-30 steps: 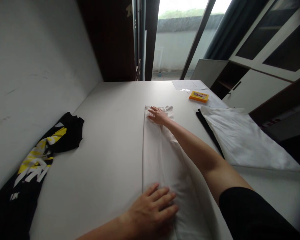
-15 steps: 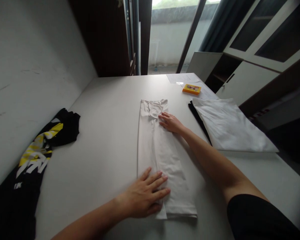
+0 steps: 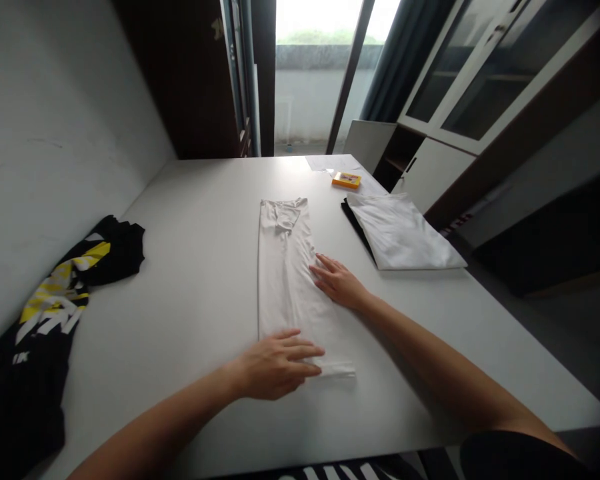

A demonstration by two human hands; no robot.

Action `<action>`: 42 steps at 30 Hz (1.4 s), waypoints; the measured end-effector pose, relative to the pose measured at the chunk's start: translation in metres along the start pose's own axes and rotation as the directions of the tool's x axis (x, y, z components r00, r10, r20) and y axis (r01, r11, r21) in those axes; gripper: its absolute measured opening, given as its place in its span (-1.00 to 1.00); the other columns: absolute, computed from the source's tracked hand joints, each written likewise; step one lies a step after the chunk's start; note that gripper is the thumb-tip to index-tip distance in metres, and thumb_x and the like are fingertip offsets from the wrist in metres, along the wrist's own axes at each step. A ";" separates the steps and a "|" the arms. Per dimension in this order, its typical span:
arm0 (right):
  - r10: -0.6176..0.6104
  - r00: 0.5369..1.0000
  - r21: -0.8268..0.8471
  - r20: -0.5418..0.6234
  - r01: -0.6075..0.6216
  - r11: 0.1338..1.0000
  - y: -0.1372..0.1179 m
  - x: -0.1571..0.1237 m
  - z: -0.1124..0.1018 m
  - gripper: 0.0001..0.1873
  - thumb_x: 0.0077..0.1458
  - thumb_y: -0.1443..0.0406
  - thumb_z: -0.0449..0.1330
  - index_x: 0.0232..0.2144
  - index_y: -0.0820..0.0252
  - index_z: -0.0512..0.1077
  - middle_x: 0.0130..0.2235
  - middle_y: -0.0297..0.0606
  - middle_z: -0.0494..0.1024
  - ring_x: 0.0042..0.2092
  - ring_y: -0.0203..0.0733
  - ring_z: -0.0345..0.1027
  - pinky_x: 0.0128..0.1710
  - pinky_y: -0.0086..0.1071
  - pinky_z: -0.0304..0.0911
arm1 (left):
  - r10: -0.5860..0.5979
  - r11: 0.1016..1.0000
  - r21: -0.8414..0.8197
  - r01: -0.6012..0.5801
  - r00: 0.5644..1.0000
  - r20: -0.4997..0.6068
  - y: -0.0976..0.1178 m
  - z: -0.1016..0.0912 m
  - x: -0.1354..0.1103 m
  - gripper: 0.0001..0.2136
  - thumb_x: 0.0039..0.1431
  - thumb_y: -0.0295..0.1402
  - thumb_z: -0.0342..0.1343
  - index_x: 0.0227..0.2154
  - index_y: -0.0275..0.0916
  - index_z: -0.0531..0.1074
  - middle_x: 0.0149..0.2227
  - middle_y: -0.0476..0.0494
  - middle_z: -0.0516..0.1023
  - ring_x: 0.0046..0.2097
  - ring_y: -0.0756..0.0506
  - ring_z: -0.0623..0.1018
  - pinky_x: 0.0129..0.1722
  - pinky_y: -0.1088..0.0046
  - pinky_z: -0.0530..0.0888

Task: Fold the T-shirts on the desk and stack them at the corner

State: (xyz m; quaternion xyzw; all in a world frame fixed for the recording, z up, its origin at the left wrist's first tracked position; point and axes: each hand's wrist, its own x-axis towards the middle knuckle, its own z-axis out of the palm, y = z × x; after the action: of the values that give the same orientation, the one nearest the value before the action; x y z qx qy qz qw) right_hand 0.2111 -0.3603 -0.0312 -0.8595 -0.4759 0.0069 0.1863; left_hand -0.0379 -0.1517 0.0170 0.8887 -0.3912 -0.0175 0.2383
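At the middle of the table (image 3: 195, 267), the white garment (image 3: 276, 280) is laid narrow. The right hand (image 3: 343, 287), loosely spread, has been drawn nearer along its right edge; its near end is partly covered by the spread left hand (image 3: 275, 365). The fold seems almost smoothed.

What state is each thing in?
Middle white garment: folded narrow, lightly creased
Left hand: open, palm down
Right hand: open, palm down
White cloth: folded, over black cloth
Printed black garment: rumpled
Yellow box: lying flat
Glass cabinet doors: shut
Lower cabinet: partly open
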 end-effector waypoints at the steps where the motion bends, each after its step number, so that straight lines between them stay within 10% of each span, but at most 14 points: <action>1: -0.027 1.000 0.010 -0.001 0.027 1.000 -0.007 -0.010 -0.002 -0.43 0.34 0.06 0.07 0.36 -0.19 0.29 0.47 -0.38 0.00 0.47 0.01 -0.10 0.44 0.04 -0.05 | -0.014 1.000 0.018 0.015 0.999 -0.038 0.000 -0.001 0.001 -0.67 0.44 -0.33 -0.07 0.15 -0.11 0.46 0.34 -0.07 0.37 0.31 -0.10 0.40 0.43 0.20 0.12; 12: -0.327 0.943 0.076 0.061 0.323 0.944 -0.076 -0.092 -0.006 -0.35 0.34 0.08 0.17 0.40 0.02 0.22 0.44 -0.07 0.12 0.46 0.06 -0.06 0.43 0.14 -0.17 | -0.318 0.893 0.203 0.401 0.882 -0.348 -0.032 0.011 -0.007 -0.56 0.38 -0.31 0.08 0.29 -0.14 0.32 0.45 -0.29 0.13 0.44 -0.29 0.18 0.40 -0.11 0.17; 18: -0.275 0.961 0.077 -0.042 0.277 0.958 -0.068 -0.062 0.006 -0.55 0.37 0.14 0.15 0.25 0.02 0.42 0.35 -0.10 0.33 0.38 -0.02 0.16 0.43 0.06 -0.15 | -0.405 0.851 0.189 0.491 0.841 -0.360 -0.049 0.016 -0.011 -0.54 0.39 -0.31 0.06 0.32 -0.14 0.29 0.42 -0.27 0.19 0.43 -0.29 0.20 0.41 -0.10 0.15; 27: 0.036 0.999 -0.070 0.001 -0.035 0.997 -0.026 0.027 0.016 -0.41 0.40 0.01 0.06 0.37 0.02 0.27 0.45 -0.11 0.12 0.47 0.06 -0.08 0.42 0.07 -0.14 | -0.416 0.858 0.196 0.474 0.867 -0.276 -0.058 0.015 -0.016 -0.50 0.40 -0.27 0.06 0.36 -0.13 0.24 0.45 -0.22 0.15 0.46 -0.26 0.14 0.43 -0.04 0.11; 42: -0.097 0.993 -0.042 -0.067 0.094 0.995 -0.049 -0.046 0.012 -0.53 0.39 0.18 0.09 0.29 0.04 0.39 0.38 -0.08 0.27 0.42 0.04 0.05 0.41 0.10 -0.12 | -0.454 0.824 0.253 0.507 0.858 -0.241 -0.068 0.009 -0.026 -0.48 0.42 -0.16 0.04 0.39 -0.06 0.21 0.47 -0.21 0.08 0.49 -0.29 0.04 0.43 -0.14 -0.02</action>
State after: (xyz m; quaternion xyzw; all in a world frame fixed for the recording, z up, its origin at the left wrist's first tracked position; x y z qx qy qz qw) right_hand 0.1436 -0.3708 -0.0334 -0.8390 -0.5097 -0.0408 0.1862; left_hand -0.0116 -0.0977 -0.0244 0.9827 -0.1299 0.0598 0.1174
